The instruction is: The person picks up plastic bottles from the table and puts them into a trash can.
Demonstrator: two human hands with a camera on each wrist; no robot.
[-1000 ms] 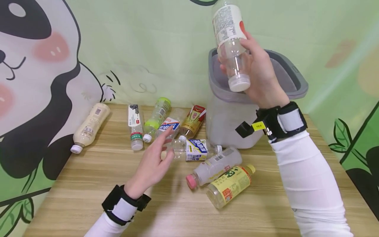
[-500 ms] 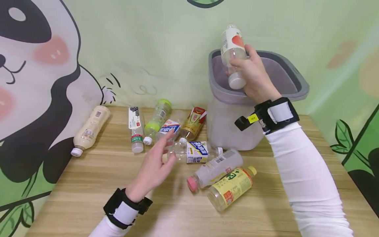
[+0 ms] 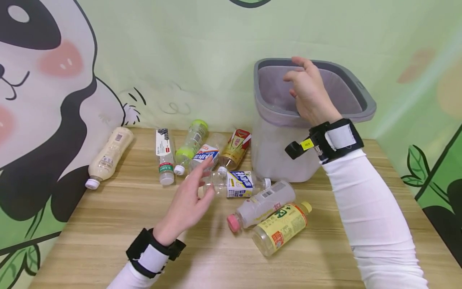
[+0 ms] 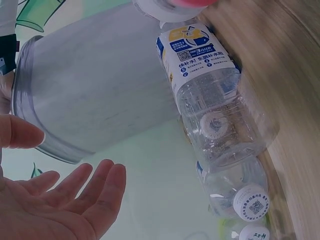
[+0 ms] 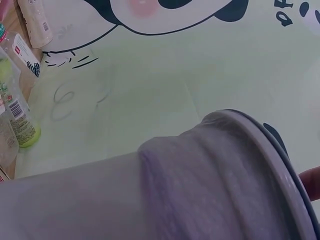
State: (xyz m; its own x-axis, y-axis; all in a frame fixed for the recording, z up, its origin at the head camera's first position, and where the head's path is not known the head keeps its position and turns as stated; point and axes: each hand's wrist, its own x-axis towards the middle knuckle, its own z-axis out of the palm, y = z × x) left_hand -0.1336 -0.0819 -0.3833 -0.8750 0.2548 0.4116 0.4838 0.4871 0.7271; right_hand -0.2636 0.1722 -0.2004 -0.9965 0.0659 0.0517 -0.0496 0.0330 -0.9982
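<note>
The right hand [image 3: 310,92], fingers apart over the bin [image 3: 283,152], had released the white-labelled bottle, now unseen and likely inside, while the empty left hand [image 3: 185,202], fingers apart, hovered near a clear bottle [image 3: 239,185].

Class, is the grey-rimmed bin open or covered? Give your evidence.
The bin is open: no lid covers its rim, and the head view shows lining inside, beyond the right hand.
</note>
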